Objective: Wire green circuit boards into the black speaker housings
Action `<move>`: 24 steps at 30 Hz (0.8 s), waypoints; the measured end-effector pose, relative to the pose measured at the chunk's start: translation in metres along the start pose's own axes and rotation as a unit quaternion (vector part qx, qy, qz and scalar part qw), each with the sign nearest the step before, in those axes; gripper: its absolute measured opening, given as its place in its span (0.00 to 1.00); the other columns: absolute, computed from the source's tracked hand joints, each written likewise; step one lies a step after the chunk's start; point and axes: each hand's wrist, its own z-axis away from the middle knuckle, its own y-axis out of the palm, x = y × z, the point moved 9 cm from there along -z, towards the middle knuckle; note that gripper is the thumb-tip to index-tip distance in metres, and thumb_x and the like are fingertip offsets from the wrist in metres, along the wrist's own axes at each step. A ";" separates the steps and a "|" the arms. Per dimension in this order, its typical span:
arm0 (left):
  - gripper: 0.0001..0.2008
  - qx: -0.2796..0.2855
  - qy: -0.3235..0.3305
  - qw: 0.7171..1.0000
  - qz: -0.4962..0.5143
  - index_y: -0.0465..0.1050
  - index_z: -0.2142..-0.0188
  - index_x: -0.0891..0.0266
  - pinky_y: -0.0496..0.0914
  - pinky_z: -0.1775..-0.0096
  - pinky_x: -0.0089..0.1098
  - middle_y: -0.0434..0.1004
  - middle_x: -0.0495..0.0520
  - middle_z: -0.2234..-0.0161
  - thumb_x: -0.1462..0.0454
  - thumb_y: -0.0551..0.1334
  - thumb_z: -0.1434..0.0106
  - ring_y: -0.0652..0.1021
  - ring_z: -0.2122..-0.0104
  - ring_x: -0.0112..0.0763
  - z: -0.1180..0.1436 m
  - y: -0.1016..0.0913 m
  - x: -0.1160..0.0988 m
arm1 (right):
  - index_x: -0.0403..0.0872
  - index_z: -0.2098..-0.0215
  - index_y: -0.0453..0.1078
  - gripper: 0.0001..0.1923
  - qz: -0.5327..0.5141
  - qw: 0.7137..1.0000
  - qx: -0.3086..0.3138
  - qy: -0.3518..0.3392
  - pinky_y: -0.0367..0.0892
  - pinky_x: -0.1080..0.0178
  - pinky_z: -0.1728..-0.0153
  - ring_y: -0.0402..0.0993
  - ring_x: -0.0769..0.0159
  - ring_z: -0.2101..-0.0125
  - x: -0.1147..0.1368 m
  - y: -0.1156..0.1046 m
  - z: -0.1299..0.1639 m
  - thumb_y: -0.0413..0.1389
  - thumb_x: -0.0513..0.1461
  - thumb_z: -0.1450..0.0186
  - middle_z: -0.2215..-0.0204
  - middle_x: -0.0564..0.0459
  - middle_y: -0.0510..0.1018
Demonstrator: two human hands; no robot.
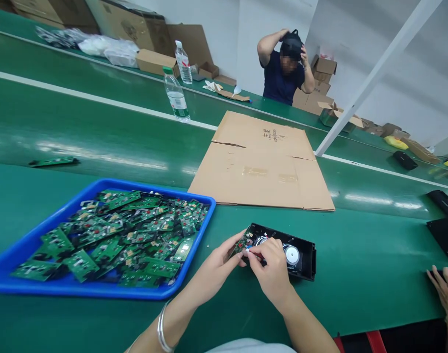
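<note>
In front of me a black speaker housing [307,247] lies open on the green table, with a round silver speaker [292,255] showing inside. At the housing's left end my left hand [221,261] holds a small green circuit board [240,245] between thumb and fingers. My right hand [271,267] reaches over the housing, its thumb and finger pinching a small white connector [247,252] against the board. Red and blue wire shows by those fingertips. My right hand hides part of a second speaker [261,240].
A blue tray [150,294] heaped with green circuit boards stands at my left. Flattened cardboard [264,162] lies ahead, near a water bottle [177,100]. Another person's hand [446,289] is at the far right; a person [284,73] sits across the table.
</note>
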 end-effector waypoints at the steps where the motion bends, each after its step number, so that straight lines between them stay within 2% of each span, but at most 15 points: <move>1: 0.23 0.002 0.005 1.000 -0.023 0.64 0.50 0.62 0.72 0.62 0.34 0.70 0.57 0.56 0.58 0.57 0.46 0.74 0.63 0.35 0.001 -0.001 -0.002 | 0.45 0.76 0.66 0.11 0.001 1.000 -0.003 -0.001 0.54 0.65 0.73 0.60 0.71 0.78 0.000 0.000 0.000 0.50 0.37 0.36 0.83 0.57 0.66; 5: 0.21 0.002 0.001 0.997 -0.071 0.64 0.51 0.61 0.72 0.62 0.34 0.74 0.54 0.63 0.58 0.56 0.45 0.76 0.68 0.34 0.003 -0.005 -0.006 | 0.45 0.75 0.66 0.11 -0.005 1.000 -0.008 -0.003 0.55 0.65 0.73 0.60 0.71 0.78 0.002 -0.002 0.000 0.49 0.37 0.36 0.82 0.57 0.67; 10: 0.08 0.011 -0.012 0.992 -0.122 0.66 0.68 0.58 0.72 0.72 0.30 0.75 0.49 0.72 0.58 0.59 0.47 0.77 0.73 0.35 0.006 -0.005 -0.011 | 0.46 0.72 0.68 0.10 -0.022 1.000 0.000 -0.016 0.57 0.64 0.72 0.63 0.69 0.75 0.003 -0.001 -0.001 0.48 0.37 0.35 0.78 0.54 0.70; 15: 0.14 -0.003 0.032 0.985 -0.170 0.70 0.63 0.57 0.70 0.74 0.29 0.76 0.49 0.72 0.58 0.62 0.50 0.75 0.77 0.32 0.008 -0.010 -0.023 | 0.46 0.72 0.69 0.10 -0.077 0.997 0.012 0.001 0.60 0.63 0.72 0.64 0.69 0.75 -0.002 0.003 -0.004 0.48 0.38 0.35 0.78 0.53 0.71; 18: 0.14 -0.014 0.017 0.989 -0.145 0.70 0.65 0.58 0.70 0.75 0.29 0.76 0.48 0.75 0.57 0.63 0.51 0.75 0.79 0.33 0.007 -0.015 -0.021 | 0.46 0.72 0.69 0.09 -0.103 0.995 0.013 -0.004 0.61 0.63 0.72 0.64 0.70 0.75 0.000 0.003 -0.006 0.50 0.38 0.36 0.77 0.54 0.73; 21: 0.12 0.001 -0.006 0.994 -0.113 0.69 0.68 0.59 0.70 0.74 0.30 0.75 0.48 0.79 0.56 0.62 0.51 0.75 0.79 0.34 0.007 -0.015 -0.017 | 0.46 0.73 0.69 0.09 -0.093 0.995 0.014 -0.028 0.60 0.63 0.71 0.63 0.70 0.76 0.006 0.003 -0.005 0.50 0.37 0.36 0.79 0.55 0.72; 24: 0.11 0.009 -0.023 0.989 -0.142 0.68 0.71 0.58 0.69 0.77 0.30 0.74 0.47 0.80 0.56 0.62 0.52 0.75 0.81 0.33 0.006 -0.015 -0.015 | 0.46 0.72 0.70 0.10 -0.056 0.997 0.014 -0.048 0.60 0.63 0.70 0.63 0.69 0.75 0.011 0.004 -0.004 0.50 0.36 0.36 0.79 0.54 0.72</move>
